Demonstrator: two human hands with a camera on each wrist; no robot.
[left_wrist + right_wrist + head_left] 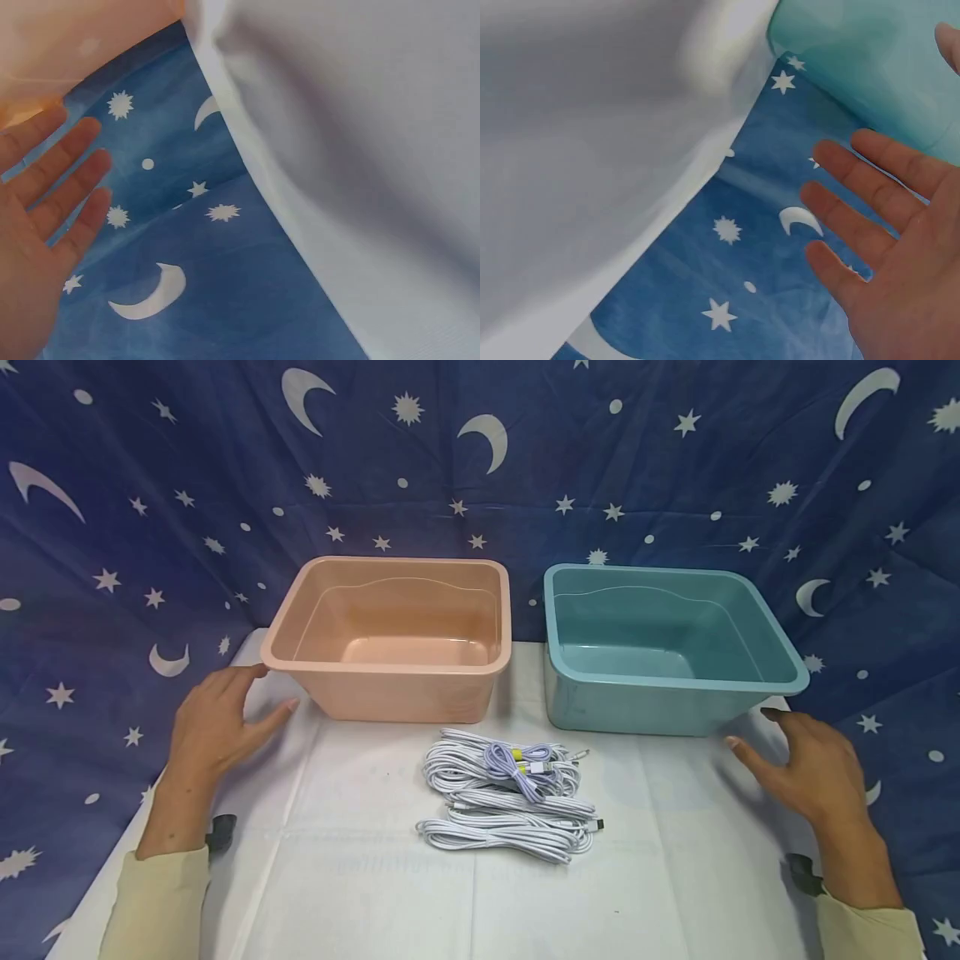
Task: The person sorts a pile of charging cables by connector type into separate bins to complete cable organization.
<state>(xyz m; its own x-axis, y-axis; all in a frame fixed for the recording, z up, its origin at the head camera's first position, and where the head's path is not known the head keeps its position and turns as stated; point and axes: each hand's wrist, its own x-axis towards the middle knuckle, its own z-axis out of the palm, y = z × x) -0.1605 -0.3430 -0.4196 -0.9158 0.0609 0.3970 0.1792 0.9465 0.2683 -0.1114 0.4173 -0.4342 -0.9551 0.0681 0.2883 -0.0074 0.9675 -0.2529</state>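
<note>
My left hand (pixel 213 722) is at the left side of a peach plastic bin (pixel 390 693), fingertips close to its left rim corner. In the left wrist view its fingers (pixel 67 161) are straight and spread, holding nothing. On the other side, my right hand (pixel 813 768) is beside the front right corner of a teal plastic bin (pixel 630 710). Its fingers (pixel 877 191) are extended and apart in the right wrist view, with nothing in them. Between the hands lies a pile of bundled white cables (pixel 502 835), topped by a lavender USB cable (pixel 517 768) with a yellow tie.
Both bins stand side by side at the back of a table with a white cloth (pixel 360 893). Behind and around the table hangs a dark blue fabric (pixel 450 452) with moons and stars. Dark wrist-worn pieces (pixel 221 833) show at both cuffs.
</note>
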